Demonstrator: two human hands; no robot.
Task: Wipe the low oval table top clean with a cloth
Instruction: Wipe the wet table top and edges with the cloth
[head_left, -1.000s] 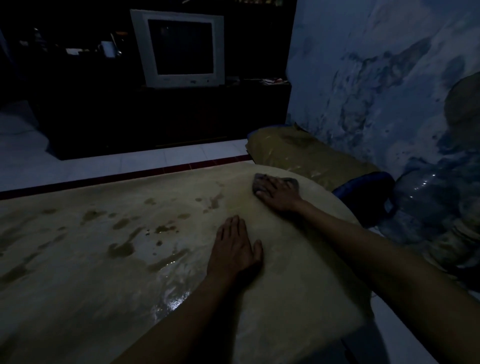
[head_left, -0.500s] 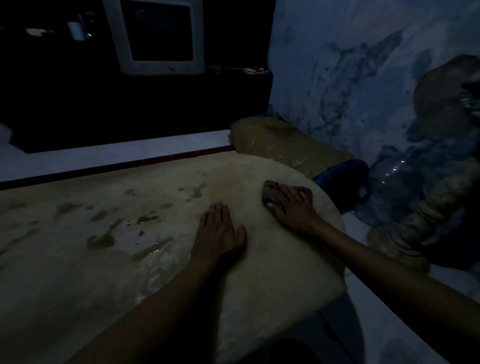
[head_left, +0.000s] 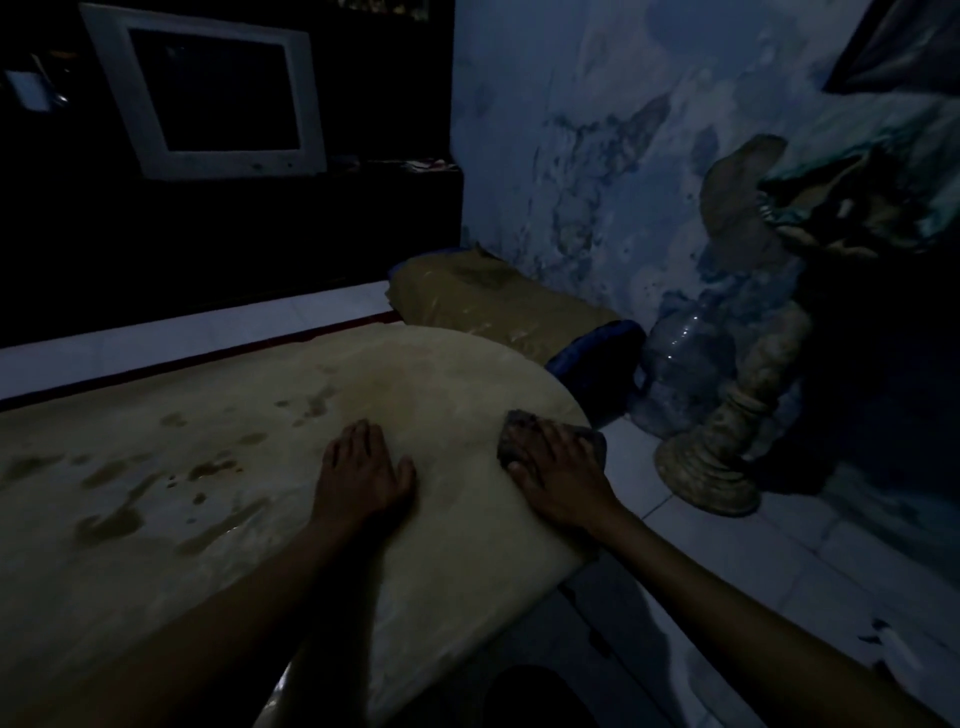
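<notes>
The low oval table top (head_left: 436, 384) is pale beige and fills the lower left of the view; wet dark smears (head_left: 114, 522) mark its left half. My left hand (head_left: 363, 475) lies flat on the table near its rounded right end, fingers straight. My right hand (head_left: 558, 475) presses straight fingers on a dark crumpled cloth (head_left: 592, 441) at the table's right edge, where part of the cloth hangs past the rim.
A beige cushion with a blue edge (head_left: 498, 306) lies beyond the table against the stained wall. A clear plastic jug (head_left: 680, 364) and a carved stand (head_left: 727, 447) sit on the tiled floor at right. An old television (head_left: 208, 93) stands on a dark cabinet behind.
My right hand has slid the cloth from the far side of the table toward me along the right rim. My left hand stays flat in place. The camera has turned right.
</notes>
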